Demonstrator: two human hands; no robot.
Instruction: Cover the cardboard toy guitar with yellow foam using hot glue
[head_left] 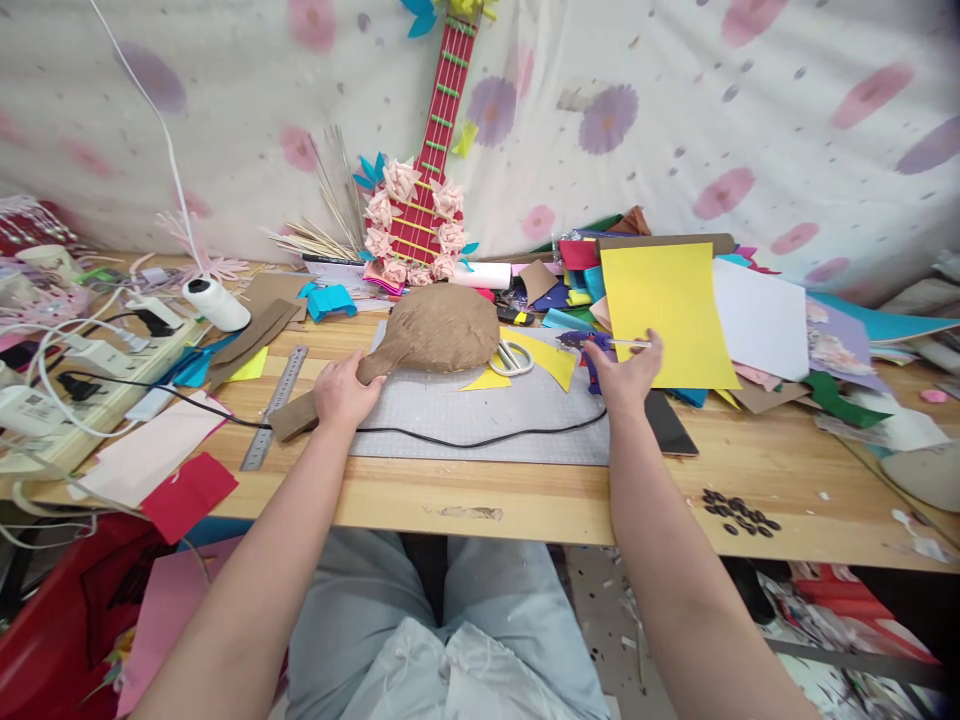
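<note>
Cardboard guitar seems light and stiff, my left hand wrapped round its neck, right hand pinching the limp yellow sheet.

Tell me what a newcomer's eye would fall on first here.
A red paper guitar with pink paper flowers leans on the flowered cloth at back centre. Right of it sits a bright yellow sheet, the right hand touching its lower edge. The left hand holds a brown guitar shape on the grey mat.
</note>
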